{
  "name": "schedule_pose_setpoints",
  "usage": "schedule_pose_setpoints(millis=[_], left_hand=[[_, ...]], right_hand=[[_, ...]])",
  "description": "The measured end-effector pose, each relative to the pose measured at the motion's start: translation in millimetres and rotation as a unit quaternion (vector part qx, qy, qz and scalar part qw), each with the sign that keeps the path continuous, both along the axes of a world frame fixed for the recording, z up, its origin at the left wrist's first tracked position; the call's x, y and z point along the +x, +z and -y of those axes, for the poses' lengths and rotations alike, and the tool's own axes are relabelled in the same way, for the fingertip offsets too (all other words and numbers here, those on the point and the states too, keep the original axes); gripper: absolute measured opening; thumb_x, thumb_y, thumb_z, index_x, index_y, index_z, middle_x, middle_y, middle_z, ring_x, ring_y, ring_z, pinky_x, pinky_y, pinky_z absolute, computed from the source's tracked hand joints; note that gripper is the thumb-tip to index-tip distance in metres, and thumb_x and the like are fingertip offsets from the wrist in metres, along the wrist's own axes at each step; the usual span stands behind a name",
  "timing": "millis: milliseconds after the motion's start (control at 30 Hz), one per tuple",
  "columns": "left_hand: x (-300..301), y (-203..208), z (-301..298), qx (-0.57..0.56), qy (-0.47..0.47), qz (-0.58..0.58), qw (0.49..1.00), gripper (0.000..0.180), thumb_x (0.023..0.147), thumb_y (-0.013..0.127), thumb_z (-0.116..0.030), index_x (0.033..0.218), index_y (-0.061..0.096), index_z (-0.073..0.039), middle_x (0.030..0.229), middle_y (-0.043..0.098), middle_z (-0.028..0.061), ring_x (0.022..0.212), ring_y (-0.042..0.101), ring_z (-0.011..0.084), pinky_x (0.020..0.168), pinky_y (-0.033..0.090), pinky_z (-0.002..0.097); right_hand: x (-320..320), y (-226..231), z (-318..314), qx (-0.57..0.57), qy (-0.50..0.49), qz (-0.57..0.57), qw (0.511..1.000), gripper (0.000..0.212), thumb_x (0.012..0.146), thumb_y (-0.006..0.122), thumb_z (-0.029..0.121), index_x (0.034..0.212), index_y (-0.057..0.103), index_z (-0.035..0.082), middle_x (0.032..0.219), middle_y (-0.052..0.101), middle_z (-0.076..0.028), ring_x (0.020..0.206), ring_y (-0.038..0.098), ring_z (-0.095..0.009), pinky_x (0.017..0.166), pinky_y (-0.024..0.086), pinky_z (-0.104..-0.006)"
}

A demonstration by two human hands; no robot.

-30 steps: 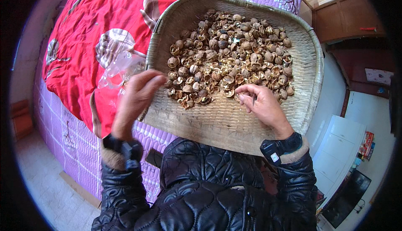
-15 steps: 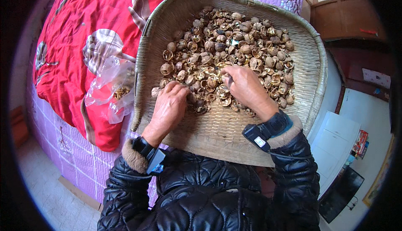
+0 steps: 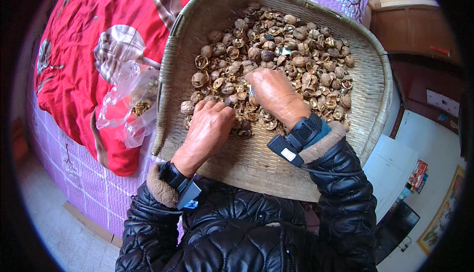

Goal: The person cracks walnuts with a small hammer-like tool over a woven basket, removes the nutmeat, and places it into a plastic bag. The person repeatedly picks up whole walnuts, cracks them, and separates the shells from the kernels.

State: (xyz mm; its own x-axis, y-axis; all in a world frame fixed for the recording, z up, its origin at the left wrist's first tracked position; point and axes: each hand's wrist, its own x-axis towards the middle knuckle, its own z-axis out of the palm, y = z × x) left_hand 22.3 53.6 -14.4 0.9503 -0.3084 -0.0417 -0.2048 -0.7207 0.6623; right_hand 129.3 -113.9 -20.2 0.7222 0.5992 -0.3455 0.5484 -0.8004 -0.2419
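Observation:
A wide woven bamboo tray (image 3: 276,178) holds a heap of walnuts and cracked walnut shells (image 3: 301,62). At the near left edge of the heap is my left hand (image 3: 210,126), its fingers curled down among the shells; what they hold, if anything, is hidden. My right hand (image 3: 276,94) reaches over the middle of the heap with its fingers bent together. A small pale, bluish bit shows beneath that hand, too little to name. Whole nuts and half shells lie close around both hands.
Left of the tray, a clear plastic bag (image 3: 131,101) with brown pieces inside rests on a red patterned quilt (image 3: 74,89). A purple quilted bedcover (image 3: 74,173) lies beneath. White furniture (image 3: 390,168) and a dark screen (image 3: 397,230) stand at the right.
My right hand has shifted left, closer to my left hand, and turned more palm-down. My left hand has moved slightly right. The view has shifted a little.

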Motion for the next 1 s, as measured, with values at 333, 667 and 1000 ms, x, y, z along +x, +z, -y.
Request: schedule_pose_setpoints(millis=[333,667,1000], left_hand=[[1,-5,-7,-0.103,0.067,0.007,0.992,0.005,0.08,0.06,-0.008,0.082,0.061,-0.003,0.083,0.057,0.0117,0.083,0.055,0.0304,0.077,0.044,0.0388],[7,12,20,-0.616,0.234,-0.356,0.663,0.03,0.096,0.052,-0.017,0.117,0.058,0.003,0.086,0.061,0.0032,0.074,0.057,0.0076,0.065,0.048,0.0214],[-9,30,57,-0.63,0.249,-0.276,0.682,0.021,0.096,0.053,-0.013,0.113,0.053,-0.001,0.084,0.06,0.0027,0.071,0.058,0.0081,0.063,0.049,0.0223]], right_hand=[[-2,-2,-9,0.072,0.016,0.004,0.997,0.015,0.075,0.059,0.003,0.088,0.066,0.006,0.082,0.063,-0.013,0.077,0.065,-0.031,0.068,0.054,-0.0411],[-36,72,15,0.246,-0.09,-0.047,0.964,0.021,0.077,0.067,0.007,0.098,0.063,0.004,0.08,0.061,-0.014,0.073,0.063,-0.029,0.063,0.052,-0.0374],[-72,87,25,0.346,-0.316,-0.179,0.865,0.018,0.082,0.07,0.011,0.097,0.066,0.002,0.07,0.065,-0.003,0.063,0.059,-0.005,0.056,0.047,-0.0226]])
